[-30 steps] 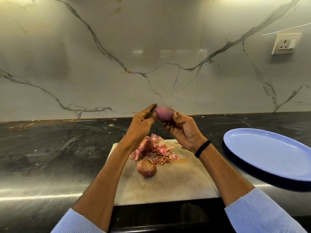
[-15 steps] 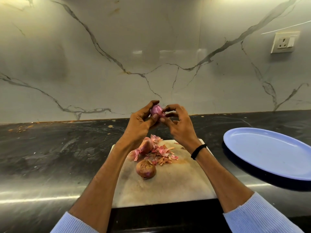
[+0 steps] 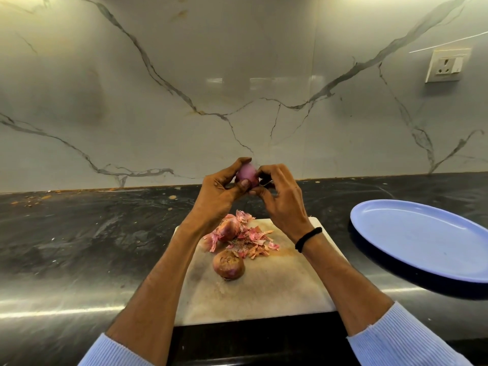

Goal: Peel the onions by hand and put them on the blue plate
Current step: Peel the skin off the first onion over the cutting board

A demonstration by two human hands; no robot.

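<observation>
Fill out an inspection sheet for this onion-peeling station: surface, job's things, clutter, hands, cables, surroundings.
Surface: dark stone counter; a pale, stained board lies at its front edge.
Job's things: held onion, purple and mostly bare, above the board; near onion and far onion lie on the board in their skins; blue plate at right, no onions on it.
Clutter: peels heaped on the board beside the far onion; crumbs along the counter's back edge.
Hands: left hand grips the held onion; right hand pinches at its side; black band on the right wrist.
Cables: nothing seen.
Surroundings: veined marble wall; socket upper right.
</observation>
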